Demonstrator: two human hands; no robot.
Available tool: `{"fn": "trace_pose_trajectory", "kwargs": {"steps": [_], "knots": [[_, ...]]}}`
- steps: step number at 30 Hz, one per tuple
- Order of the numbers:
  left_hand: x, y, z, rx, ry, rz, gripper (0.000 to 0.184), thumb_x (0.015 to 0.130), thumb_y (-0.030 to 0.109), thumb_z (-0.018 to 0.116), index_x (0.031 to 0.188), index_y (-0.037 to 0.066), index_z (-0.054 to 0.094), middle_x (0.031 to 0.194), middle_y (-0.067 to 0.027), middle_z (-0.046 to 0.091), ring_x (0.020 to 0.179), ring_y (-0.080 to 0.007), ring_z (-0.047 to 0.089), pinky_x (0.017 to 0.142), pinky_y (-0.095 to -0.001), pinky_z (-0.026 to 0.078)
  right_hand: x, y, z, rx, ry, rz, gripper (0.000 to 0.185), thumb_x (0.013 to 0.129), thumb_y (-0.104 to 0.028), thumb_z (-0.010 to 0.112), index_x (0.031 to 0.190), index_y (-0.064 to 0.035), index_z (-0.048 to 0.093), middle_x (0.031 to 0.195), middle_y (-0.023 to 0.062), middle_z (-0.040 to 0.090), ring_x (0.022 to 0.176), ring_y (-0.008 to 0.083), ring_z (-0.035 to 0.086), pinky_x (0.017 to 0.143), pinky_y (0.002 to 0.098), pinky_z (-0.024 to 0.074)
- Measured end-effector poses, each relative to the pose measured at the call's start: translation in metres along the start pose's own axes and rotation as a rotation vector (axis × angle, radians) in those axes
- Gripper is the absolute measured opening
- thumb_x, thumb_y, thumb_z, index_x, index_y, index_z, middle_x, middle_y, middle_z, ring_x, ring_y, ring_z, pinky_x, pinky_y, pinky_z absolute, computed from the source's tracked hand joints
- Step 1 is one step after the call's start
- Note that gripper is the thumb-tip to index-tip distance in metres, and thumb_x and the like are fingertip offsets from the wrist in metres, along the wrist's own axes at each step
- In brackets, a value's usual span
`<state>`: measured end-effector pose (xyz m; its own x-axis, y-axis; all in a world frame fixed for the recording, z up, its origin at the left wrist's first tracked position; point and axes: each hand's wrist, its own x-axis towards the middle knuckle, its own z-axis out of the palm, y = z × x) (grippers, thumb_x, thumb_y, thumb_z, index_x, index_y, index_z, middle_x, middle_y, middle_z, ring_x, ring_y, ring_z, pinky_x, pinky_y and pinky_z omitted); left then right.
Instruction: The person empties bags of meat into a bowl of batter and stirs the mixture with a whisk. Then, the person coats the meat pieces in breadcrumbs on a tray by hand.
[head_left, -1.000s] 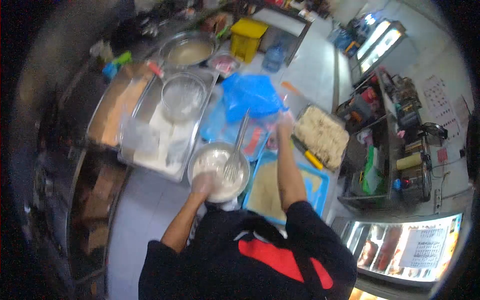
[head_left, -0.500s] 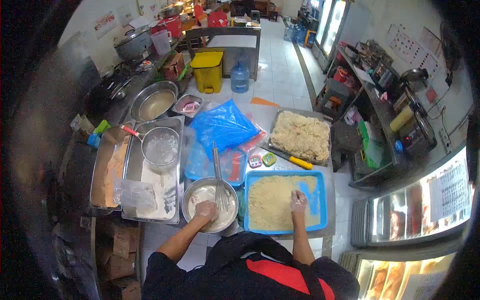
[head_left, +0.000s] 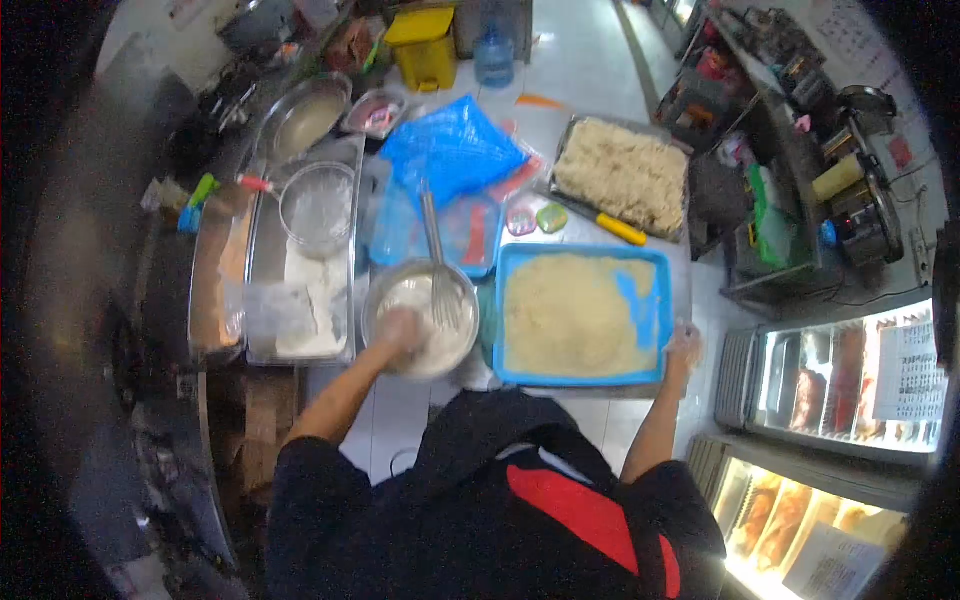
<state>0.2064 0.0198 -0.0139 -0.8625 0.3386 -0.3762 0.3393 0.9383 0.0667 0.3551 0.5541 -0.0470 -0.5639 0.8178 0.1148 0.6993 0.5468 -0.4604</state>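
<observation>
Metal bowl [head_left: 471, 335], blue tray [head_left: 580, 380] on table [head_left: 583, 229]; tiled floor [head_left: 578, 60] beyond; left hand [head_left: 402, 331], right hand [head_left: 684, 347]: grip unclear.

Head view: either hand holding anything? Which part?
Cannot tell for either: left hand is blurred at the bowl; right hand is by the blue tray, grip unclear.

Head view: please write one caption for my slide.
Left hand at the metal bowl with a whisk, right hand beside the blue tray.

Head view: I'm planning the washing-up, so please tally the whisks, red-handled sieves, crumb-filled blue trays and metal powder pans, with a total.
Whisk: 1
Red-handled sieve: 1
Crumb-filled blue tray: 1
Metal powder pans: 2
Total: 5
</observation>
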Motion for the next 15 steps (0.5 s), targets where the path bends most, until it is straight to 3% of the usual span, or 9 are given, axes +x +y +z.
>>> {"fn": "trace_pose_trajectory", "kwargs": {"steps": [4,7,10,12,15], "knots": [[0.000,-0.013,-0.033,-0.129,-0.047,-0.139,0.052,0.064,0.052,0.063,0.079,0.003,0.065,0.081,-0.0198,0.062,0.075,-0.0325,0.062,0.068,-0.0434,0.048,0.004,0.026,0.035,-0.076,-0.167,-0.054,0.052,0.081,-0.049,0.047,0.100,-0.0026,0.060,0.101,0.0187,0.059,0.096,0.0350,0.053,0.083,0.0421,0.0409],[0.004,-0.004,-0.020,-0.085,-0.059,-0.170,0.051,0.062,0.050,0.065,0.078,0.002,0.065,0.082,-0.0208,0.062,0.075,-0.0321,0.062,0.068,-0.0427,0.048,-0.005,0.078,0.089,-0.562,0.123,-0.547,0.041,0.081,-0.043,0.050,0.100,-0.0087,0.061,0.096,0.0174,0.060,0.095,0.0316,0.054,0.082,0.0393,0.0422],[0.012,0.007,0.001,-0.052,-0.148,-0.258,0.017,0.065,0.014,0.064,0.076,0.001,0.065,0.084,-0.0205,0.062,0.081,-0.0318,0.061,0.071,-0.0380,0.049,-0.019,0.014,0.047,-0.232,0.119,-0.092,0.027,0.079,-0.035,0.054,0.101,-0.0205,0.063,0.087,0.0136,0.061,0.093,0.0269,0.055,0.080,0.0364,0.0437],[0.013,0.022,-0.008,-0.092,-0.147,-0.300,0.018,0.063,0.012,0.065,0.078,0.001,0.065,0.085,-0.0201,0.062,0.082,-0.0316,0.061,0.072,-0.0376,0.049,-0.003,0.061,0.084,-0.343,0.327,-0.405,0.034,0.077,-0.041,0.057,0.089,-0.0101,0.062,0.079,0.0145,0.060,0.079,0.0280,0.057,0.068,0.0384,0.0467],[0.009,0.024,-0.004,-0.099,-0.088,-0.275,0.021,0.065,0.015,0.065,0.080,0.001,0.065,0.084,-0.0202,0.062,0.081,-0.0316,0.061,0.070,-0.0379,0.049,-0.004,0.065,0.083,-0.465,0.550,-0.730,0.043,0.075,-0.046,0.060,0.082,-0.0043,0.062,0.076,0.0142,0.060,0.070,0.0282,0.058,0.060,0.0383,0.0486]]}}
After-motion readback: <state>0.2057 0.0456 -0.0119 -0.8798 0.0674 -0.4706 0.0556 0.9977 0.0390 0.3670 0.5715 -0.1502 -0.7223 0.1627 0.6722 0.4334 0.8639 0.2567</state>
